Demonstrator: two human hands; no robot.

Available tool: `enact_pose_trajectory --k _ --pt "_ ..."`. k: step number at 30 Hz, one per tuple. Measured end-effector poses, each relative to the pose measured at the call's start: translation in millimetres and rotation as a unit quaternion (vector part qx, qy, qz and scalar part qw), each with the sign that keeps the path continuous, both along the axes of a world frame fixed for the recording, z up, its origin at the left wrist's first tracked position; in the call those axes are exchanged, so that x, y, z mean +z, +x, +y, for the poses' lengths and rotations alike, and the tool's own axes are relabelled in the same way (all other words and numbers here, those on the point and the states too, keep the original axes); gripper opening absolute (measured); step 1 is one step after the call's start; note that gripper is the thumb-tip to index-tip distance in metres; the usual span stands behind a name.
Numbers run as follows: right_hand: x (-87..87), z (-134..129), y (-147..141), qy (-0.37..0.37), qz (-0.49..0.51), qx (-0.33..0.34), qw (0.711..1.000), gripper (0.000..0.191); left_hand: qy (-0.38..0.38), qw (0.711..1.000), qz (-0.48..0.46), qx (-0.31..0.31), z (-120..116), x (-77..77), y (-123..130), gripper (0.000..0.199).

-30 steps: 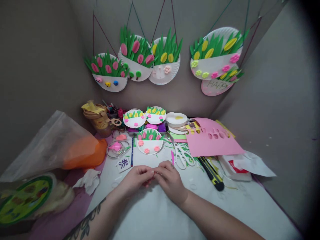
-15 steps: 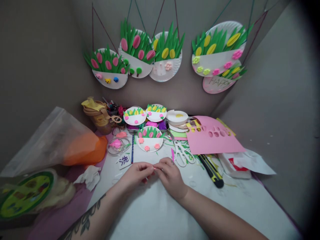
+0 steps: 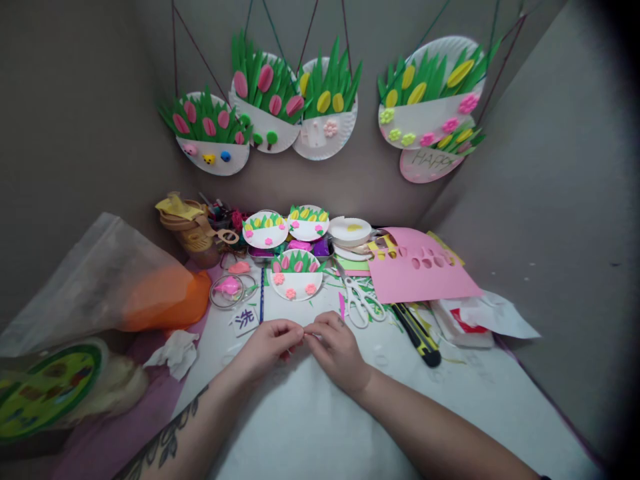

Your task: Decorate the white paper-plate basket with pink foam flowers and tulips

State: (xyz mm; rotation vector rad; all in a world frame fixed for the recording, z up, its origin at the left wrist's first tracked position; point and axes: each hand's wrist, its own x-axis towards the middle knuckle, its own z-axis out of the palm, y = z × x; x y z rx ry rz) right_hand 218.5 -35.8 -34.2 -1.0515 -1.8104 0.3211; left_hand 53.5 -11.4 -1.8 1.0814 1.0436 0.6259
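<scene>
My left hand (image 3: 273,343) and my right hand (image 3: 337,347) meet over the white table, fingertips touching. Both are closed in a pinch around a small pink piece (image 3: 305,333), mostly hidden by the fingers; its exact kind does not show. Just beyond them lies a small paper plate (image 3: 295,287) with green paper leaves, pink paper tulips and pink flower shapes. Two similar plates, a yellow tulip plate (image 3: 265,235) and another yellow tulip plate (image 3: 309,230), rest behind it on a tray of coloured packets (image 3: 300,246).
White scissors (image 3: 361,303), a black-and-yellow utility knife (image 3: 417,337) and punched pink paper (image 3: 423,277) lie on the right. Orange material in a zip bag (image 3: 165,297), a crumpled tissue (image 3: 175,353) and a lidded tub (image 3: 55,390) stand left. Decorated plates (image 3: 215,157) hang on the wall.
The view has shifted slightly, so the scene sits a little further left and up. Both hands stay together in the same pinch, with only small finger movement.
</scene>
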Motion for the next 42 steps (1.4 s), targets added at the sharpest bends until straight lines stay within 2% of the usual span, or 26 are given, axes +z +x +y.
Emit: enact_pose_trajectory --k 3,6,8,11,14,20,25,28,33,37,42 --pt "2.5 0 3 -0.015 0.054 -0.035 0.998 0.011 -0.007 0.999 -0.014 0.028 2 1.5 -2 0.029" --pt "4.5 2 8 -0.033 0.118 -0.102 0.987 0.010 -0.032 0.994 -0.053 0.091 5 4.5 -5 0.028" --pt "4.4 3 9 -0.037 0.126 -0.110 0.985 0.012 -0.055 0.988 -0.086 0.120 6 5.8 -6 0.026" --pt "2.1 4 7 -0.028 0.102 -0.074 0.992 0.014 -0.081 0.982 -0.121 0.121 4 4.7 -4 0.028" --pt "-0.4 3 2 -0.021 0.082 -0.035 0.996 0.016 -0.072 0.984 -0.134 0.094 -2 1.3 0 0.028" --pt "-1.1 -2 -5 -0.006 0.054 -0.008 0.998 0.025 0.023 0.999 -0.028 -0.006 -10 -3.5 5 0.039" --pt "-2.3 -5 -7 0.005 0.019 0.036 0.999 0.042 0.016 0.999 -0.039 0.033 -8 -8.8 5 0.041" --pt "-3.8 -6 -6 0.006 -0.005 0.034 0.999 0.047 0.018 0.998 -0.046 0.043 -6 -6.7 4 0.038" --pt "-2.9 -5 -3 0.003 0.017 0.021 1.000 0.037 0.055 0.998 -0.030 0.012 -5 -0.2 3 0.034" --pt "1.0 -3 -3 -0.003 0.042 0.019 0.999 0.024 0.069 0.998 0.002 0.004 -5 -1.1 3 0.041" --pt "3.4 -3 -4 -0.020 0.072 -0.018 0.997 0.006 -0.005 0.998 -0.034 0.052 -7 -1.3 3 0.047"
